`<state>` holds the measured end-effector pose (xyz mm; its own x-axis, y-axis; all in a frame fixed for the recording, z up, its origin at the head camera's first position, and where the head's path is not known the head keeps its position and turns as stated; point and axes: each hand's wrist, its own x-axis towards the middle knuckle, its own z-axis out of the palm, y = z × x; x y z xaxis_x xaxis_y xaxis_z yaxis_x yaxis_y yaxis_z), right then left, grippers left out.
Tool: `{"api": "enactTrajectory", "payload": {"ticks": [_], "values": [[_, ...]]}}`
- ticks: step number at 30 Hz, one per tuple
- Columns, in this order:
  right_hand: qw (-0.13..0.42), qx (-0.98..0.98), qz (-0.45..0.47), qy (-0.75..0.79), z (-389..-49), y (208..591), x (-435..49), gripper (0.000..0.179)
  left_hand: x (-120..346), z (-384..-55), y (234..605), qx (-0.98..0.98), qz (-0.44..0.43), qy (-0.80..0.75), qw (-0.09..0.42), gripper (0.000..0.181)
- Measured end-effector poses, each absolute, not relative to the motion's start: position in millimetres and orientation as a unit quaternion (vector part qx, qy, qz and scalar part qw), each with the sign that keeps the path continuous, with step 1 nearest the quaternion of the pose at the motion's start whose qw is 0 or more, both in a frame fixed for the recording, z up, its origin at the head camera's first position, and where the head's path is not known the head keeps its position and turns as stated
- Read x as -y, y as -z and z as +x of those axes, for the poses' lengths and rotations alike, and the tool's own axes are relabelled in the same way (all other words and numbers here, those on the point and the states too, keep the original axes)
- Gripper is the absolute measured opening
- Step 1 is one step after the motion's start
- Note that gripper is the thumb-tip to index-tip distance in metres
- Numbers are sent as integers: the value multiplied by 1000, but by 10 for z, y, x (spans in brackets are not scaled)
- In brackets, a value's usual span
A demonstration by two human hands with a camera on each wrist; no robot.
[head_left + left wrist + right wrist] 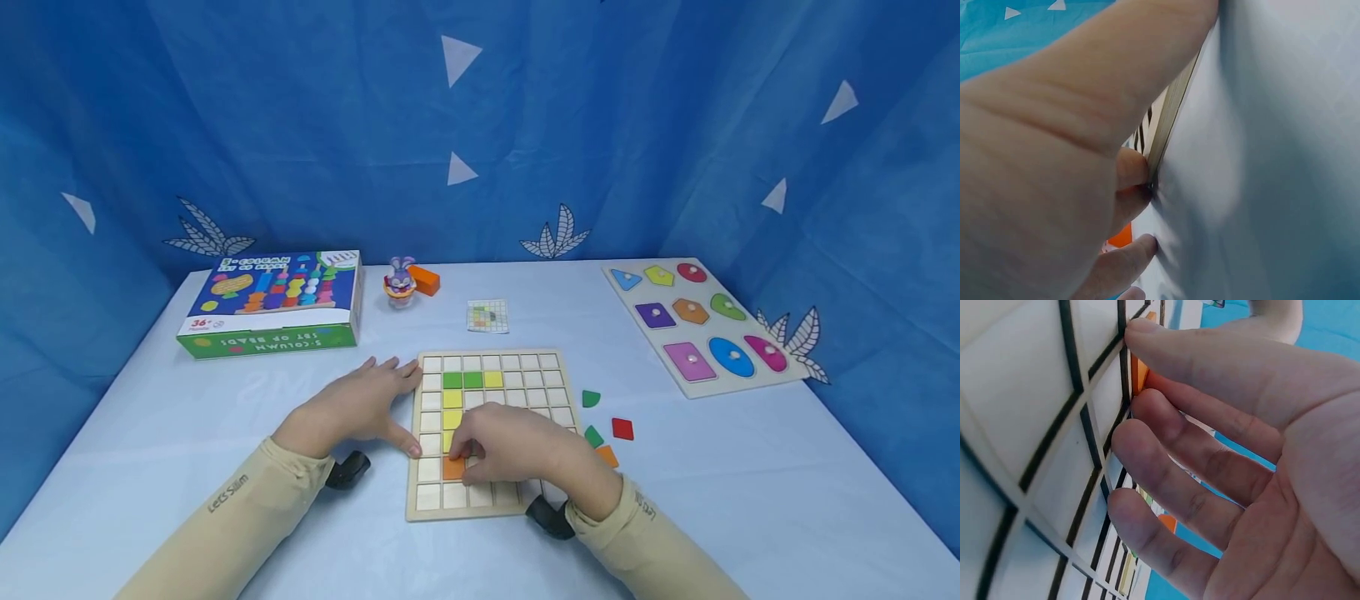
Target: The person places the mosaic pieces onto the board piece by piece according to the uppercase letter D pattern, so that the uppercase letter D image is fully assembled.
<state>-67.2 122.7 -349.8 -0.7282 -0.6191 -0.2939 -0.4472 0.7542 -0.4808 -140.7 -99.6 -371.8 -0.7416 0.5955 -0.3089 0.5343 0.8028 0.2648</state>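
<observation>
A light wooden grid board [428,497] lies flat on the table. Set in its cells are two green squares [462,380], a yellow square [492,379] beside them and several more yellow squares [452,399] running down one column. Below these, my right hand [517,442] pinches an orange square tile [453,469] between thumb and fingers at a cell. The right wrist view shows that tile's edge [1139,369] between thumb and index finger, the other fingers near the grid. My left hand [356,407] spreads its fingers along the board's left edge, thumb and fingertips touching it.
Right of the board lie loose tiles: green pieces [591,399], a red square [622,428] and an orange one [608,456]. Behind it is a small pattern card [487,317]. A bead-set box [277,292], rabbit figure [401,279], orange block [425,280] and shape-puzzle board [705,325] stand farther out.
</observation>
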Motion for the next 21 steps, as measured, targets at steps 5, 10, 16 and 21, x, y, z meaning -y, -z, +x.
{"api": "enactTrajectory", "payload": {"ticks": [5,10,16,21], "values": [[234,-901,-288,223,-692,3409,-1337,29,1009,-1410,3719,-930,306,-79,188,125],[231,-909,-241,249,-736,3222,-1618,37,1000,-1409,3716,-927,314,-81,187,126],[232,-917,-184,269,-771,2987,-2072,41,993,-1412,3723,-926,317,-79,187,126],[235,-918,-163,276,-785,2895,-2324,43,998,-1414,3723,-928,312,-79,189,127]]}}
